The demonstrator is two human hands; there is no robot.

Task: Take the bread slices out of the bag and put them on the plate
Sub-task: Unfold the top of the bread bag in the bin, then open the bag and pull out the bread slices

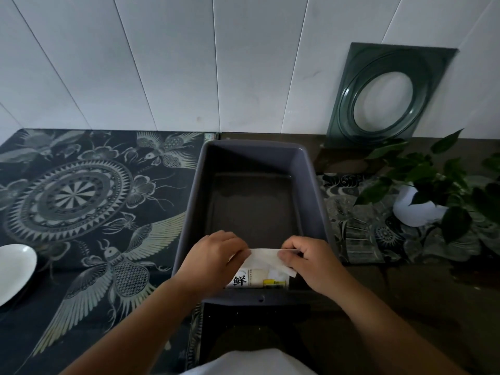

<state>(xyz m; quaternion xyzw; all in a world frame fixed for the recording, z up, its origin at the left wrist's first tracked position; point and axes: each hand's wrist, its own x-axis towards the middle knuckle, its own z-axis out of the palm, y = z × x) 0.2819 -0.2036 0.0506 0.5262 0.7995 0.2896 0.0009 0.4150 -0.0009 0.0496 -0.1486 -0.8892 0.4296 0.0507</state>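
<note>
**Both hands pinch the bread bag inside the grey tub**

While the white panelled wall (162, 63) fills the upper half of the view, a dark counter runs below it, covered on the left by a black mat (81, 198) with pale drawings of a round mandala and winged insects. At the middle of the counter stands a grey plastic tub (189, 212), rectangular and deep. A dark green square frame with a round opening (389, 93) leans against the wall at the right, and near it a leafy plant in a white pot (416, 209) stands on the counter. A white plate (13, 272) lies on the mat at the far left, well apart from the tub and partly cut by the picture edge.

The bread bag (263, 262) sits at the near end of the tub, with black characters printed on a white label. The left hand (213, 255) and the right hand (311, 261) each pinch the white upper edge of the bag between thumb and fingers. The bread slices themselves are hard to make out through the packaging.
</note>
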